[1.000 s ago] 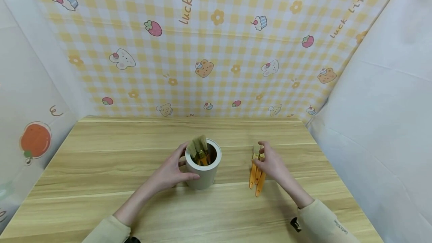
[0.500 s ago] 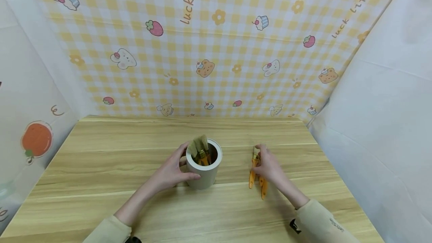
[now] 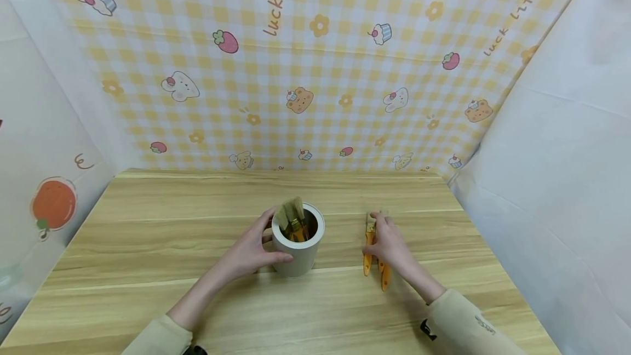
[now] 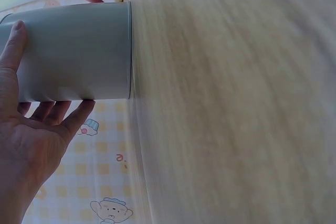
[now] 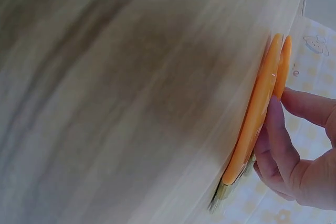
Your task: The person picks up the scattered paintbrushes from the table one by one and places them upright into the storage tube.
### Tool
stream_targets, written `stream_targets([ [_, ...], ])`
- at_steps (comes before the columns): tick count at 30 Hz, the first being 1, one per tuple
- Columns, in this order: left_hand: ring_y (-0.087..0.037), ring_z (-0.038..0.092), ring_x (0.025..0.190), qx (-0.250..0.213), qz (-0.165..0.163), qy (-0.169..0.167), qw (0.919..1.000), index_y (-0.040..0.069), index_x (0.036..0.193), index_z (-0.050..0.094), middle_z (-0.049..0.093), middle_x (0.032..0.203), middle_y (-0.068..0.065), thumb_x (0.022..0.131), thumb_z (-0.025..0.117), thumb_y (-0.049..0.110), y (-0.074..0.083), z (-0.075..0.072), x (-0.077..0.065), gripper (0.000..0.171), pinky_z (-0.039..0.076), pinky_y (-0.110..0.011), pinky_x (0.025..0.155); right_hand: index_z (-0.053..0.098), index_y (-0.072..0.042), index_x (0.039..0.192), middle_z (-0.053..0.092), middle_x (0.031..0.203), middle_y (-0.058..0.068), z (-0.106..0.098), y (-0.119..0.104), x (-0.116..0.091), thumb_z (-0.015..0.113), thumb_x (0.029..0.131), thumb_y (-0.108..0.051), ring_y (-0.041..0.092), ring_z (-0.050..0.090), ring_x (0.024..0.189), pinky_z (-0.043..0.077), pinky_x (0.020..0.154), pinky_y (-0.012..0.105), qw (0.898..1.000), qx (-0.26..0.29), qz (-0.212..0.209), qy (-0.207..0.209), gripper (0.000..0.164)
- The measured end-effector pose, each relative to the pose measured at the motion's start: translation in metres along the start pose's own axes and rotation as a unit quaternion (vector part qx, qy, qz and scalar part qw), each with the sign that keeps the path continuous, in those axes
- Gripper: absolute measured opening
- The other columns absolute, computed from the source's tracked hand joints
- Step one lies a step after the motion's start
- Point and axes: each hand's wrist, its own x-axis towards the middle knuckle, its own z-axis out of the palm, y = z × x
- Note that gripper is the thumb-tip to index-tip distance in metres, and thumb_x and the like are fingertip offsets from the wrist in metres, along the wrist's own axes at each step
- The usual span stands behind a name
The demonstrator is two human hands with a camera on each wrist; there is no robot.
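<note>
A pale grey cylindrical holder [image 3: 298, 261] stands upright on the table, with several bristle paintbrushes [image 3: 292, 215] inside, bristles up. My left hand [image 3: 248, 251] grips the holder from its left side, thumb in front and fingers behind. To the right, my right hand [image 3: 393, 246] pinches an orange-handled paintbrush [image 3: 367, 263] between thumb and fingers, low over the table. Another orange paintbrush [image 3: 386, 279] lies partly under that hand. In the right wrist view, a near orange handle [image 5: 257, 108] rests on the wood, and the thumb and fingers meet the farther handle [image 5: 284, 66].
The wooden table [image 3: 162, 223] reaches back to a yellow checked cloth [image 3: 315, 125]. White sheeting [image 3: 552, 152] hangs along the right side, and a printed white sheet [image 3: 29, 125] along the left.
My right hand has come down onto the paintbrushes and drawn one slightly left, apart from the others, whose handles have shifted right. My left hand keeps its place on the holder.
</note>
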Motion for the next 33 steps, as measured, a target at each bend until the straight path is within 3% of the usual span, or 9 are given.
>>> stream_targets([
  [7,-0.055,0.052,0.136,0.003,-0.004,0.001,1.0000,0.024,0.161,0.026,0.033,0.164,-0.020,0.078,0.092,0.030,0.000,0.000,0.000,0.106,0.055,-0.059,0.106,0.038,0.007,0.151,0.051,0.139,0.036,0.001,-0.002,0.000,0.088,0.074,-0.006,0.040,0.061,0.111,0.057,0.095,0.056,1.000,-0.004,0.020,-0.013,0.093],
  [13,-0.054,0.052,0.135,0.008,-0.004,0.003,1.0000,0.024,0.161,0.026,0.033,0.164,-0.020,0.078,0.092,0.031,0.000,0.000,0.000,0.106,0.056,-0.059,0.105,0.034,0.010,0.152,0.056,0.136,0.034,0.001,-0.003,0.002,0.087,0.077,-0.006,0.044,0.061,0.119,0.056,0.099,0.058,0.999,-0.007,0.029,-0.029,0.094],
  [17,-0.054,0.052,0.136,0.008,-0.007,0.002,0.9999,0.024,0.161,0.026,0.033,0.164,-0.020,0.078,0.091,0.031,0.000,0.000,0.000,0.106,0.056,-0.059,0.106,0.029,0.012,0.154,0.070,0.107,0.024,0.000,-0.002,0.003,0.084,0.081,-0.004,0.029,0.072,0.082,0.063,0.085,0.044,0.998,0.009,0.035,-0.047,0.094],
  [20,-0.054,0.052,0.136,0.010,-0.009,0.003,0.9999,0.024,0.161,0.025,0.032,0.165,-0.020,0.078,0.092,0.031,0.001,0.000,-0.001,0.107,0.055,-0.059,0.106,0.025,0.011,0.156,0.069,0.098,0.019,-0.002,-0.001,0.003,0.080,0.083,0.001,0.018,0.064,0.057,0.062,0.066,0.033,0.997,0.037,0.042,-0.062,0.092],
  [24,-0.054,0.052,0.136,0.012,-0.009,0.005,0.9999,0.023,0.161,0.025,0.032,0.165,-0.019,0.077,0.092,0.031,0.001,0.000,-0.001,0.107,0.054,-0.060,0.107,0.026,0.009,0.156,0.065,0.111,0.022,-0.008,-0.002,0.004,0.073,0.083,0.007,0.016,0.063,0.068,0.058,0.056,0.027,0.995,0.080,0.036,-0.054,0.087],
  [28,-0.053,0.052,0.136,0.010,-0.005,0.005,0.9999,0.023,0.161,0.026,0.033,0.164,-0.019,0.078,0.092,0.031,0.001,0.000,-0.001,0.106,0.054,-0.060,0.108,0.028,0.007,0.154,0.059,0.108,0.021,-0.018,-0.007,0.005,0.068,0.082,0.011,0.020,0.060,0.081,0.057,0.053,0.026,0.991,0.130,0.015,-0.034,0.083],
  [33,-0.054,0.052,0.136,0.003,-0.002,0.004,1.0000,0.023,0.161,0.026,0.034,0.164,-0.019,0.078,0.091,0.030,0.001,0.000,-0.001,0.105,0.054,-0.059,0.107,0.027,0.004,0.153,0.052,0.108,0.018,-0.037,-0.023,0.009,0.068,0.085,0.012,0.020,0.057,0.085,0.064,0.057,0.037,0.978,0.207,-0.001,-0.016,0.081],
])
